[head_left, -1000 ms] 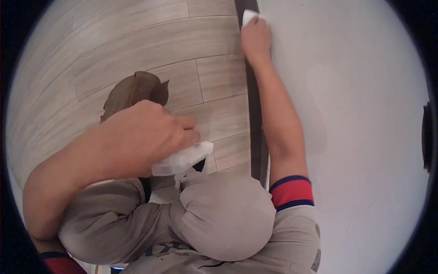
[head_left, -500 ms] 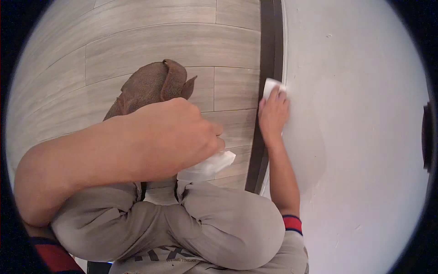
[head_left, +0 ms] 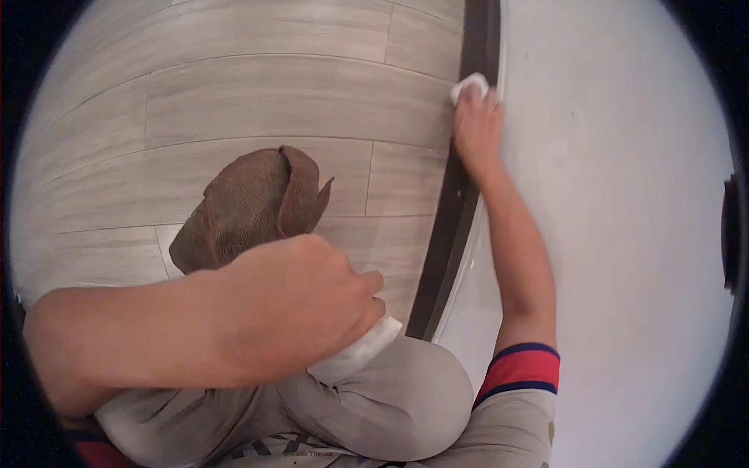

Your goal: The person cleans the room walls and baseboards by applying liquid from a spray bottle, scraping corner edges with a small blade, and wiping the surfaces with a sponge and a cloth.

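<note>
My right hand [head_left: 477, 129] reaches far forward, fingers pressed on a white folded cloth [head_left: 470, 87]. The cloth rests against the dark baseboard [head_left: 473, 47] where the floor meets the white wall. My left hand [head_left: 328, 300] is closed in a fist above my knees. Below its fingers shows a white, partly see-through object [head_left: 363, 351], perhaps a plastic bottle; its grip is mostly hidden by the hand. Just beyond the left forearm, a crumpled brown textured cloth [head_left: 250, 199] lies on the floor.
Wood-look floor tiles [head_left: 257, 93] spread out ahead and to the left. A white wall [head_left: 624, 234] stands close along my right side. My bent knees [head_left: 413, 398] are beneath the hands. Something dark [head_left: 730, 234] shows at the far right edge.
My right hand has slid the white cloth farther forward along the baseboard, stretching the arm. The view has shifted, so the brown cloth and left hand appear lower. The left hand keeps its grip.
</note>
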`<move>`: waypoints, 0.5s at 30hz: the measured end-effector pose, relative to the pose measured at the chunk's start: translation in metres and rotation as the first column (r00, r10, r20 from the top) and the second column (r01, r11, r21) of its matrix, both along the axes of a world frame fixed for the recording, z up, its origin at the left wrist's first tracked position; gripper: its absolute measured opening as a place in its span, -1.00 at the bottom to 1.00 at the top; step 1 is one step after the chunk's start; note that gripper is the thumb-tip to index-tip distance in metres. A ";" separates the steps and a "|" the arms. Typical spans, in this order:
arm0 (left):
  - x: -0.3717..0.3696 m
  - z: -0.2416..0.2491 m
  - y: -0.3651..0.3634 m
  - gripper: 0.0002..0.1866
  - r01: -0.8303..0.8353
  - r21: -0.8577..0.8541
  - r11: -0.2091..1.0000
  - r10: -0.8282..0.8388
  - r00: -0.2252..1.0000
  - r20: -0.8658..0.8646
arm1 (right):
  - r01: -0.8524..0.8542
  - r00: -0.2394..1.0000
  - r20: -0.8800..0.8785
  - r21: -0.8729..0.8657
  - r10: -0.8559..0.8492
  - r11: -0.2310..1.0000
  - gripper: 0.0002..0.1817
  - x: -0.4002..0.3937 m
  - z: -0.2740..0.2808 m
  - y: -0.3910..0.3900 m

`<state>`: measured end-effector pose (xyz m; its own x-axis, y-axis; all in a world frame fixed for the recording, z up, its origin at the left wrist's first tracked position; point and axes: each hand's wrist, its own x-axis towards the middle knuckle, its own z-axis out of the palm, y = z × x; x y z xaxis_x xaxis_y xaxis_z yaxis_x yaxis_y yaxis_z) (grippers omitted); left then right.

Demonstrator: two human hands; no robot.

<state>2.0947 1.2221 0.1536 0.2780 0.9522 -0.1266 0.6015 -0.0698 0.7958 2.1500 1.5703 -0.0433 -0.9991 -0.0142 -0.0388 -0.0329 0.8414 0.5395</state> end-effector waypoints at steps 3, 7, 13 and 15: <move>-0.010 -0.009 -0.016 -0.85 0.020 -0.060 0.998 -0.020 1.000 0.000 | -0.025 0.968 -0.248 0.081 0.044 0.996 -0.68 -0.084 -0.013 0.038; -0.024 -0.019 -0.013 -0.75 0.081 -0.205 0.975 -0.082 0.997 0.005 | 0.197 0.955 -0.213 -0.070 -0.207 0.978 -0.71 -0.156 -0.027 0.079; 0.007 -0.002 0.031 -0.87 -0.003 -0.139 0.990 -0.001 1.000 -0.025 | 0.328 0.896 -0.227 -0.237 -0.381 0.914 -0.66 -0.075 0.003 0.082; 0.008 -0.007 0.015 -0.88 0.000 -0.103 0.995 -0.001 1.000 -0.011 | 0.361 0.880 -0.231 -0.241 -0.415 0.901 -0.58 -0.029 0.017 0.028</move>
<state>2.1023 1.2368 0.1462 0.2763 0.9338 -0.2273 0.6103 0.0122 0.7921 2.1214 1.5981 -0.0260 -0.8963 0.3968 0.1981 0.4415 0.8409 0.3131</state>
